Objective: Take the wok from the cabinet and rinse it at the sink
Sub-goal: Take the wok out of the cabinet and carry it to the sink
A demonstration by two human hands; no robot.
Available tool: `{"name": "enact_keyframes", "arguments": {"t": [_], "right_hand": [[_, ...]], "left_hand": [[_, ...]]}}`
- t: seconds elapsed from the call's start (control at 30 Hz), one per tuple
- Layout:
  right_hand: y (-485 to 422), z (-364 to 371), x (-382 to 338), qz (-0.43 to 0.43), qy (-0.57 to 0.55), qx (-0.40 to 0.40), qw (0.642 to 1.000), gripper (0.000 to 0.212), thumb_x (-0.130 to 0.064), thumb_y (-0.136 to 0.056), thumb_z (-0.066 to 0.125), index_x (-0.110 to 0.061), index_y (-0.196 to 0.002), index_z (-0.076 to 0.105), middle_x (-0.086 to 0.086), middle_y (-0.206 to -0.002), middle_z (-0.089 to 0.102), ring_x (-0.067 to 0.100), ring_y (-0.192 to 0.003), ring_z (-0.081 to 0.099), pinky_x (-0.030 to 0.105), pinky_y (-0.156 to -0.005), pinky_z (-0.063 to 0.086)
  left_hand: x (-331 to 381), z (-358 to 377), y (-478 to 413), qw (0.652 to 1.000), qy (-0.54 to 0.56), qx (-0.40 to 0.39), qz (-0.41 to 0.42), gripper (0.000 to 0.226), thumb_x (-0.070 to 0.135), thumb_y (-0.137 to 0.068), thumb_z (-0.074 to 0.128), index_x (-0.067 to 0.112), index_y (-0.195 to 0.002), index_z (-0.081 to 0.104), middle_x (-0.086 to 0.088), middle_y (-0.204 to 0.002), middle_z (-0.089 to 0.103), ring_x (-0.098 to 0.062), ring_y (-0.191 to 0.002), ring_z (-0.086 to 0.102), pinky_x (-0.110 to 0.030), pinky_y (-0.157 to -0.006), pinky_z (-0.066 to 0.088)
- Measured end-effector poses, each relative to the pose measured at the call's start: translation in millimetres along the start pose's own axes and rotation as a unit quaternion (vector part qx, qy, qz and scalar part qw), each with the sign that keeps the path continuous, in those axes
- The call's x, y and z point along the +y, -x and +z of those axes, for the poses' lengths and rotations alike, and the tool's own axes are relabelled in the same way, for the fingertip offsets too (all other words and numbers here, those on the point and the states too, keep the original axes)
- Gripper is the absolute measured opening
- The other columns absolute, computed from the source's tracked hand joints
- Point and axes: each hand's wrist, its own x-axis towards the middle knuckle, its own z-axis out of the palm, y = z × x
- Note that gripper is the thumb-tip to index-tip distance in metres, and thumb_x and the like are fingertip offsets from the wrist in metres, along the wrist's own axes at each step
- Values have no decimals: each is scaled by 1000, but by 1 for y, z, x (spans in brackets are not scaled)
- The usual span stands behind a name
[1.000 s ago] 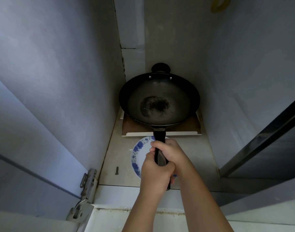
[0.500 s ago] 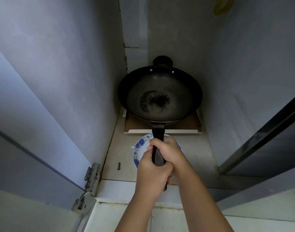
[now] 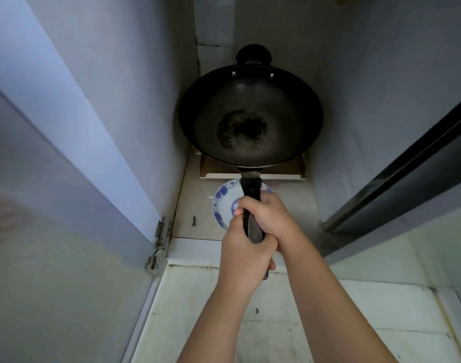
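Note:
A black wok [image 3: 250, 116] with a dark burnt patch in its bottom hangs lifted inside the open cabinet, above a flat board [image 3: 253, 170] on the cabinet floor. Its long black handle [image 3: 251, 203] points toward me. My right hand [image 3: 268, 218] wraps the handle further up. My left hand [image 3: 243, 258] grips the handle's near end, just behind and touching the right hand. The wok's small helper handle [image 3: 253, 55] is near the back wall.
A blue-and-white plate [image 3: 225, 203] lies on the cabinet floor under the handle. The open left door [image 3: 54, 205] with its hinge [image 3: 162, 233] and the right door [image 3: 407, 184] flank the narrow opening. A small screw [image 3: 194, 220] lies on the floor. White tiles are in front.
The wok has risen off the board and come nearer to me, held by both hands. The view has shifted back, showing more floor tiles.

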Motion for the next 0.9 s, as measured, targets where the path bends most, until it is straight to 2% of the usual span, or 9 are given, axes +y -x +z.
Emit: {"name": "enact_keyframes", "arguments": {"t": [0.07, 0.1, 0.2, 0.33, 0.43, 0.53, 0.63, 0.77, 0.9], "right_hand": [[23, 4, -5, 20, 6, 17, 1000, 9, -11, -78, 56, -4, -74, 60, 11, -66, 61, 18, -62, 58, 28, -64, 45], [35, 5, -9, 28, 3, 21, 999, 10, -9, -78, 56, -3, -71, 60, 12, -65, 61, 19, -62, 58, 28, -64, 45], [67, 4, -25, 49, -11, 14, 999, 24, -4, -79, 56, -9, -56, 58, -3, -44, 63, 4, -45, 58, 15, -49, 46], [107, 7, -58, 93, -19, 0, 995, 21, -3, -79, 55, -9, -59, 58, -5, -44, 62, -1, -40, 57, 8, -42, 43], [133, 10, -85, 129, -36, 0, 991, 13, -2, -79, 54, -6, -67, 57, 1, -53, 61, 0, -39, 56, 8, -40, 43], [155, 11, -108, 158, -39, -8, 987, 22, -2, -79, 53, -9, -59, 57, 2, -55, 60, 1, -38, 55, 8, -39, 42], [179, 12, -127, 185, -35, -15, 982, 22, -4, -80, 53, -10, -59, 56, 1, -55, 60, 2, -40, 55, 8, -39, 42], [210, 10, -149, 209, -23, -12, 978, 24, -5, -79, 53, -11, -56, 55, -3, -50, 58, 6, -43, 55, 9, -39, 41], [239, 9, -171, 226, -8, -11, 974, 25, -7, -78, 54, -12, -54, 54, -10, -35, 54, 3, -40, 53, 13, -40, 42]], "left_hand": [[8, -6, 24, 1000, 8, -9, -16, 43, 4, -77, 56, 18, -116, 50, 0, -57, 60, -9, -31, 50, -16, -30, 33], [13, -7, 35, 1000, 14, -11, -24, 41, 5, -75, 55, 17, -113, 52, 1, -53, 60, -11, -30, 50, -16, -30, 32], [31, -11, 68, 998, 22, -17, -52, 40, 12, -64, 52, 16, -105, 54, 5, -48, 61, -13, -30, 50, -19, -31, 35], [64, -20, 106, 996, 12, -20, -87, 33, 4, -69, 49, 22, -97, 55, 7, -48, 61, -12, -31, 50, -20, -32, 37], [92, -28, 131, 993, 4, -16, -115, 36, 2, -71, 48, 26, -96, 56, 6, -46, 58, -12, -32, 50, -20, -33, 38], [119, -34, 154, 990, 1, -11, -137, 32, 0, -71, 48, 20, -95, 56, 5, -45, 57, -13, -32, 49, -20, -33, 37], [140, -36, 179, 988, 0, -9, -157, 30, 0, -71, 47, 21, -90, 57, 4, -45, 58, -13, -32, 49, -19, -32, 34], [167, -39, 210, 984, -7, -10, -180, 29, -1, -72, 48, 19, -90, 58, 4, -44, 59, -12, -31, 49, -19, -31, 34], [190, -43, 236, 979, -20, -6, -203, 27, 0, -73, 50, 20, -89, 59, 3, -44, 60, -12, -30, 50, -17, -31, 35]]}}
